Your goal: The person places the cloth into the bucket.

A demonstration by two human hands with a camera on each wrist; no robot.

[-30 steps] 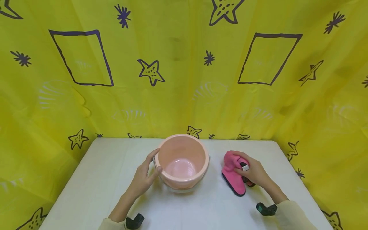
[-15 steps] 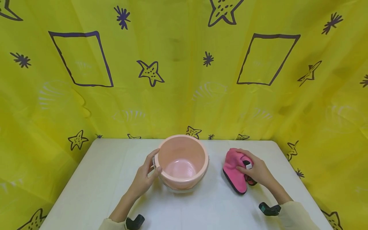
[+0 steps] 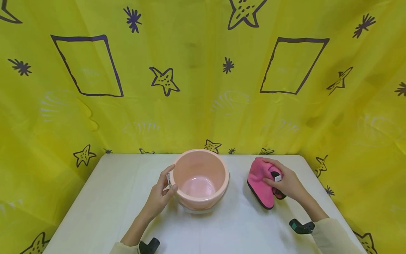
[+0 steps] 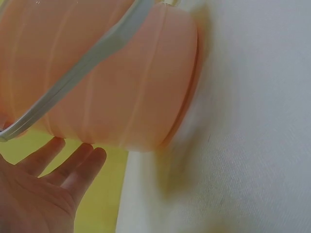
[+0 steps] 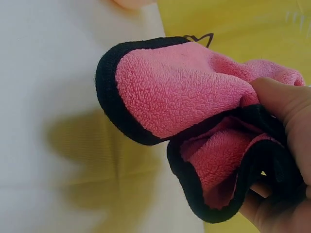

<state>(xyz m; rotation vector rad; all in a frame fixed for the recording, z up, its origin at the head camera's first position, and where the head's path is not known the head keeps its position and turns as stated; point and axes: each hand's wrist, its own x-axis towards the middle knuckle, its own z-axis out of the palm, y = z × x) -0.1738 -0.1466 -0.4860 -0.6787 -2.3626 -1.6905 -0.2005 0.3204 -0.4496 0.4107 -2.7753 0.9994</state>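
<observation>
A pale pink bucket (image 3: 200,176) with a light-coloured handle (image 4: 85,73) stands upright on the white table. My left hand (image 3: 160,193) rests against its left side, the thumb at the near part of the rim. In the left wrist view the fingers are fairly straight, with their tips touching the bucket's wall. To the right of the bucket, my right hand (image 3: 284,180) pinches a bunched, fluffy pink cloth (image 3: 262,185) with black edging and a white tag. The cloth hangs above the table, its shadow apart from it in the right wrist view. Some fingers are hidden behind it.
The white table (image 3: 127,180) has a yellow curtain (image 3: 196,116) with drawn stars behind it and along both sides. A black wrist device (image 3: 149,245) sits at the left sleeve and another black device (image 3: 302,226) at the right.
My right hand has moved up and slightly to the right, lifting the pink cloth with it. The left hand and the bucket have hardly moved.
</observation>
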